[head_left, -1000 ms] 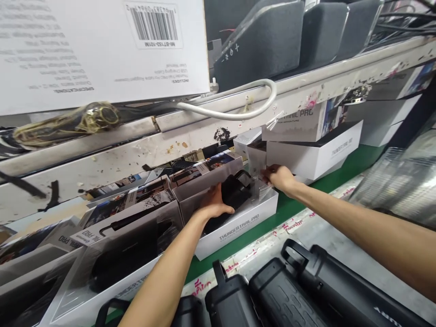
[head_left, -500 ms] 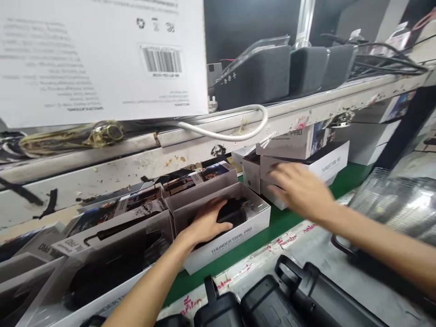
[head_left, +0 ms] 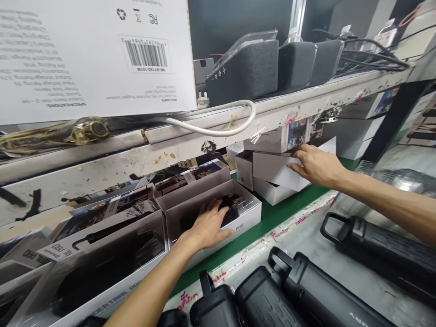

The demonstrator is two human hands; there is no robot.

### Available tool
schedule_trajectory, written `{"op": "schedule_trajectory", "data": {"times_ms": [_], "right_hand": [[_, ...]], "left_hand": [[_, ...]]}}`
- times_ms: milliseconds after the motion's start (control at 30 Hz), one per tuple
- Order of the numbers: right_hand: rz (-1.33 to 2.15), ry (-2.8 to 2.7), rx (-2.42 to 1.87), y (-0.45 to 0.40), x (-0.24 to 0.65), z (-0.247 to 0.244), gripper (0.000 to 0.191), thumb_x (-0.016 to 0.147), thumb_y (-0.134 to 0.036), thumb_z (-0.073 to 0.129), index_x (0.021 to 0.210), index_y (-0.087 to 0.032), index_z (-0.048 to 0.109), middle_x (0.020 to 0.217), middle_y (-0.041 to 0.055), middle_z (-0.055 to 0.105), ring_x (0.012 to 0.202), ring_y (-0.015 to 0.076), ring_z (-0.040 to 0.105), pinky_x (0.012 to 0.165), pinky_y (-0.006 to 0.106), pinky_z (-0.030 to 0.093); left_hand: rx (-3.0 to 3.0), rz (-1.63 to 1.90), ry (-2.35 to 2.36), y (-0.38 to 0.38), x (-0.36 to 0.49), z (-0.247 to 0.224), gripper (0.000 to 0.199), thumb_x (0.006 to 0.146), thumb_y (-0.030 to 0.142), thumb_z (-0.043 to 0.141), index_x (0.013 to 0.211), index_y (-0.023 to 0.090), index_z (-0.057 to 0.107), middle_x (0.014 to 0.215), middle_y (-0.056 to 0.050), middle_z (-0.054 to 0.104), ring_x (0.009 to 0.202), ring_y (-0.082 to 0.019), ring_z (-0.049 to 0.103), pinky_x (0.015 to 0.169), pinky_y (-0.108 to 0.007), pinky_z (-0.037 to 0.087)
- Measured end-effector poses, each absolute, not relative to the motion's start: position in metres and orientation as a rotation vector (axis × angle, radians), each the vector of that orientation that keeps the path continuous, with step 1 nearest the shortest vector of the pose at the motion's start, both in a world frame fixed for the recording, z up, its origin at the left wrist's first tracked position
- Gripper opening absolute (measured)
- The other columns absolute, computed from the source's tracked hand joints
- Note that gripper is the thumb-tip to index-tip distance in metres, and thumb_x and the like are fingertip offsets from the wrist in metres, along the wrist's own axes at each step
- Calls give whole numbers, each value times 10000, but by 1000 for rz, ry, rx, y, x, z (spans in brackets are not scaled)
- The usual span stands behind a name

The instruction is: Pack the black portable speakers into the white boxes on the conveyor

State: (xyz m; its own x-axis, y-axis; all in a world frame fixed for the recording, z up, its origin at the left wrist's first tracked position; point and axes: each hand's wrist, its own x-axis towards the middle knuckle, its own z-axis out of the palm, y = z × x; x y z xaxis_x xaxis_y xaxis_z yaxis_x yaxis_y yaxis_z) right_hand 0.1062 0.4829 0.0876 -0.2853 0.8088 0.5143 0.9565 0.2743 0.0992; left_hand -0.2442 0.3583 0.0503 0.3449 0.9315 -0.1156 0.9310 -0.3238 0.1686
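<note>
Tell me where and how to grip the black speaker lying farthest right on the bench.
Probably best by the loop handle, coming from above at the end facing the green strip: its opening shows clear and could be hooked through. The black speaker lies lengthwise on the bench, so its body may swing down when lifted.

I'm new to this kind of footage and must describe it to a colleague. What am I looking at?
No machine here: these are a person's bare hands, seen by a camera worn on their head, looking forward and down. The left hand lies spread over a black device inside an open white box. The right hand is at the edge of another box; whether it grips is unclear. A green surface runs beneath the boxes. Nearer the camera lie black devices with handles; above runs a shelf.
</note>
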Motion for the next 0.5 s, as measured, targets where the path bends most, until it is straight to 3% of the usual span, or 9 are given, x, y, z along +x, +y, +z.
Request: {"op": "schedule_trajectory", "data": {"times_ms": [167,300,433,500], "right_hand": [[-719,-2227,-1520,460,108,85,318,1018,-391,458,1030,-131,640,1217,135,598,1086,267,567,564,316,410],[-723,-2288,-1516,447,105,79,282,1017,-373,486,999,-138,641,1179,117,605,1053,245,569,583,309,456],[-721,-2297,-1522,442,102,80,254,1012,-358,522,978,-138,643,1151,112,606,1036,235,576,595,297,486],[-729,-2313,-1506,441,101,81,233,1005,-342,541,973,-137,647,1141,110,609,1029,233,583,571,287,483]], "left_hand": [[2403,177,1640,371,-224,63,716,878,491,621,1497,173,456,1653,-165,266,1499,-353,332,1214,-505,331],[2514,599,1553,405,-193,83,574,922,415,576,1433,160,514,1603,-141,374,1477,-283,381,1231,-403,326],[2573,1042,1572,465,-140,119,790,832,365,722,1521,191,377,1626,-137,327,1502,-297,323,1227,-400,316],[2551,1092,1575,497,-113,138,802,794,433,774,1482,200,434,1572,-143,418,1472,-325,369,1214,-413,320]]}}
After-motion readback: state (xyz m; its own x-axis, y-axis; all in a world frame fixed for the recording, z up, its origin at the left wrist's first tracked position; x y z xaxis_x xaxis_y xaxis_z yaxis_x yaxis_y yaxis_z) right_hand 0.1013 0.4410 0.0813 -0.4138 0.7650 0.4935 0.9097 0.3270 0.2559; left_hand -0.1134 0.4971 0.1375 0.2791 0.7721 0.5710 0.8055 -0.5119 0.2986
